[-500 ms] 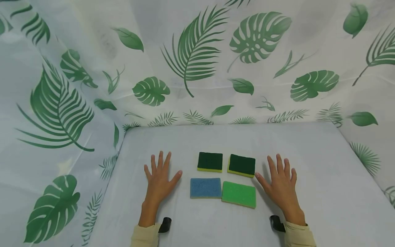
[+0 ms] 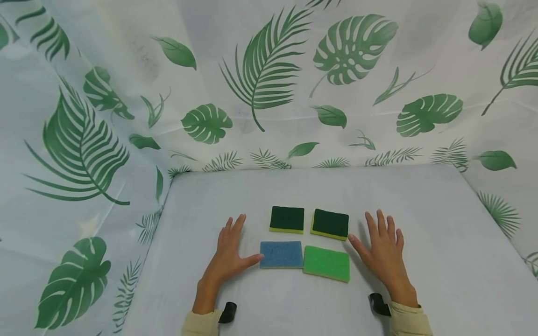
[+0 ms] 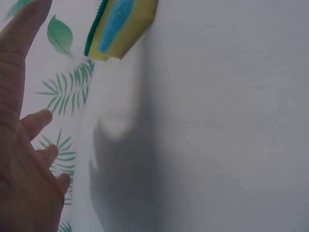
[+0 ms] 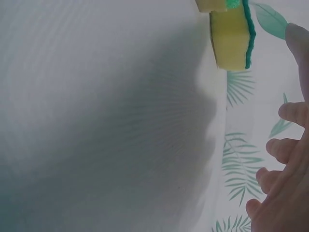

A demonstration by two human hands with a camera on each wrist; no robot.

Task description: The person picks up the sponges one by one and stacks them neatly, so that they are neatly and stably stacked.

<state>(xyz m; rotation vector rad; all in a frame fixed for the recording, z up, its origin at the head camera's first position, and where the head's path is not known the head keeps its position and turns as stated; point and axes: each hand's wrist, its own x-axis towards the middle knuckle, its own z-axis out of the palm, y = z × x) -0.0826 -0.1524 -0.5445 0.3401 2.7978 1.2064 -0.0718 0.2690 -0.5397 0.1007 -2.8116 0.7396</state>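
Several sponges lie in two rows at the middle of the table in the head view. At the back are two with dark green tops over yellow, a left dark green sponge [image 2: 287, 219] and a right dark green sponge [image 2: 330, 223]. In front lie a blue sponge [image 2: 280, 255] and a bright green sponge [image 2: 326, 263], side by side. My left hand [image 2: 227, 256] hovers left of the blue sponge, thumb tip at its left edge; whether it touches, I cannot tell. My right hand [image 2: 383, 254] is spread, its thumb tip near the right dark green sponge, holding nothing.
A white tabletop [image 2: 294, 308] extends around the sponges. Behind it and along the sides hangs a white curtain [image 2: 290, 84] printed with green leaves. A black wrist device [image 2: 228, 312] sits at the left cuff, another black device [image 2: 379, 304] at the right.
My left hand has moved right and turned, bringing its thumb to the blue sponge's left edge. The right hand and the sponges stay in place.
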